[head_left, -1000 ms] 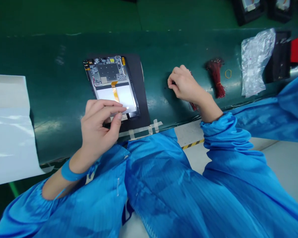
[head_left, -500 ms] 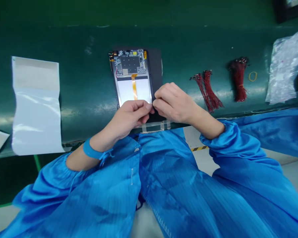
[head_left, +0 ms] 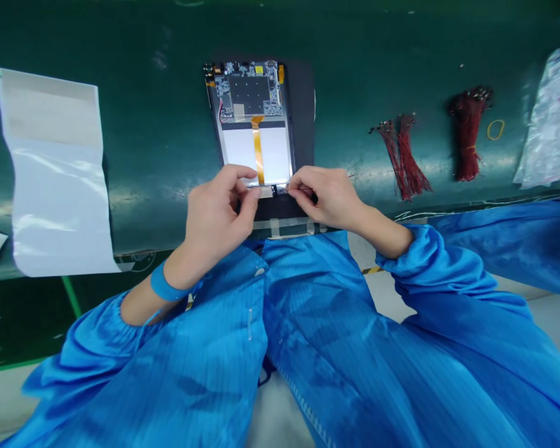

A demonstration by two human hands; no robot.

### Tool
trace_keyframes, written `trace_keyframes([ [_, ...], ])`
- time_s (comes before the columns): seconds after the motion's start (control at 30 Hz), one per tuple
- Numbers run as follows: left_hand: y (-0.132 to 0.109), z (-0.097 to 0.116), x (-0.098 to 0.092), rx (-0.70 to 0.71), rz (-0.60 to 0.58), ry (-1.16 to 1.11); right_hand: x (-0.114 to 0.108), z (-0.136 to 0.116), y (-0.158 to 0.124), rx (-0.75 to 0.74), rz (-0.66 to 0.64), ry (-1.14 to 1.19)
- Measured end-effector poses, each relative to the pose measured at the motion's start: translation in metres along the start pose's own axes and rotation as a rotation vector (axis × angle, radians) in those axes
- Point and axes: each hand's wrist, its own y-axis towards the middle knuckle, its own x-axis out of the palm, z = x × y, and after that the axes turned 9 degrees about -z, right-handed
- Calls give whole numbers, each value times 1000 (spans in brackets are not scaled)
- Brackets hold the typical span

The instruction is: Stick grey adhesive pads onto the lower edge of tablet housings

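Observation:
An opened tablet (head_left: pixel 275 149) lies on a black mat (head_left: pixel 303 124), its circuit board (head_left: pixel 249 93) at the far end. Below the board are white battery cells with an orange ribbon cable (head_left: pixel 257 149) running down between them. My left hand (head_left: pixel 217 205) is at the tablet's near left edge, thumb and forefinger apart, with no held thing visible between them. At the near right corner my right hand (head_left: pixel 333 194) has thumb and forefinger closed in a pinch. Whatever lies between those fingertips is too small to make out.
To the right lie two small bundles of red wires (head_left: pixel 404 155), a thicker wire bundle (head_left: pixel 469 134), a yellow rubber band (head_left: pixel 495 130) and clear plastic bags (head_left: pixel 550 118). A white sheet (head_left: pixel 58 186) hangs over the table's front edge at left. Another person's blue sleeve (head_left: pixel 518 239) shows at right.
My hands have drawn apart from their meeting point at the tablet's near right corner. The left has moved leftward and its fingers have parted. The view has shifted slightly.

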Motion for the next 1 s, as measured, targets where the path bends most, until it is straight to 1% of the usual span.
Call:
trace_keyframes([
  [0.1, -9, -9, -4, 75, 76, 118, 8, 0, -1, -8, -16, -52],
  [0.2, -16, -13, -1, 151, 127, 233, 9, -4, -1, -39, -75, -104],
  [0.27, -20, -15, 4, 203, 135, 243, 9, -6, 0, -40, -107, -140],
  [0.37, -23, -17, 12, 276, 118, 246, 9, -8, 1, -28, -120, -192],
  [0.47, -24, -21, 20, 331, 126, 318, 9, -8, 2, -23, -143, -221],
  [0.6, -25, -25, 26, 341, 93, 393, 8, -9, 2, -23, -155, -230],
  [0.7, -25, -25, 28, 341, 65, 394, 9, -8, 2, -36, -144, -235],
  [0.87, -30, -23, 34, 393, 120, 484, 14, -10, 0, -55, -117, -292],
  [0.93, -32, -21, 38, 354, 97, 503, 15, -12, 0, -61, -109, -316],
  [1.0, -33, -19, 41, 279, 54, 455, 14, -12, -2, -51, -102, -328],
])
